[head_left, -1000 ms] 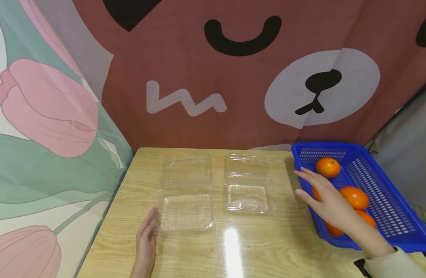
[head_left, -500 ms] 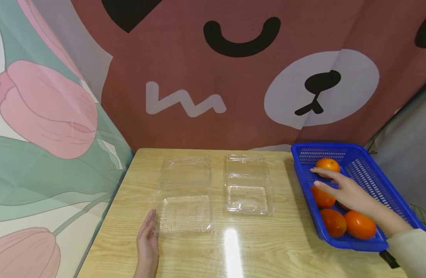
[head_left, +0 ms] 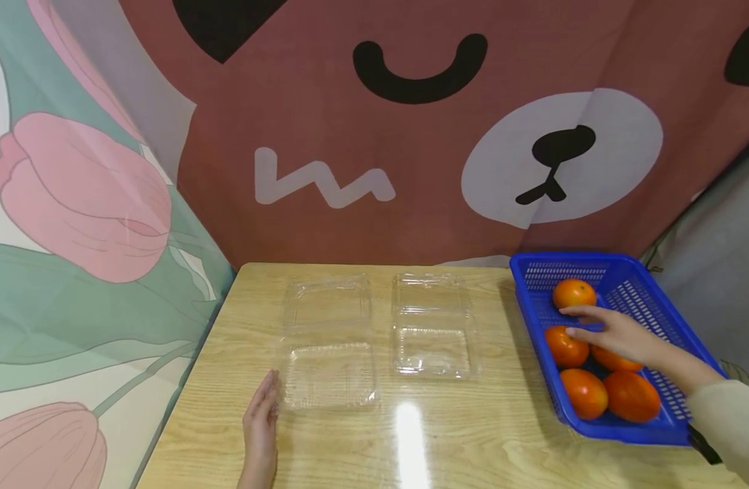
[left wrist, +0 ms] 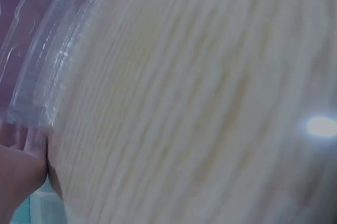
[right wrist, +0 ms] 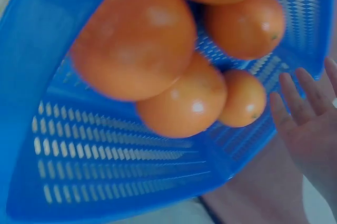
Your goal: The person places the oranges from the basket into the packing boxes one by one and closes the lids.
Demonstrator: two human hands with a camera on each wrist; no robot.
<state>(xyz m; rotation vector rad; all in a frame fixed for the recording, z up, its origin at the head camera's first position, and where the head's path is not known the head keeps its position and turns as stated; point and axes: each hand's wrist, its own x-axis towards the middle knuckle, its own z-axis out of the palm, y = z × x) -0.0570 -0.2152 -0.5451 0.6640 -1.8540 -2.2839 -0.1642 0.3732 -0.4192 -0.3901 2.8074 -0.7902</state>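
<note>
Your left hand (head_left: pixel 261 428) stays where it was a second ago, its grip loose and fingers straight, fingertips at the outer edge of the left container (head_left: pixel 329 377). That clear plastic box lies unfolded on the worktop (head_left: pixel 484 435); so does the smaller right container (head_left: pixel 435 350) near it, and neither has moved. Further right, five orange fruits (head_left: pixel 632 396) sit in the blue basket (head_left: pixel 572 256), one at the far end and four nearer you. Your right hand (head_left: pixel 623 336) has changed most: a second ago its fingertips reached the basket's left rim; now it hovers further in, just beside the far fruit, and the two nearest fruits show plainly. Its grip is wide, thumb apart from fingers. Whether it touches any fruit, I cannot tell.
</note>
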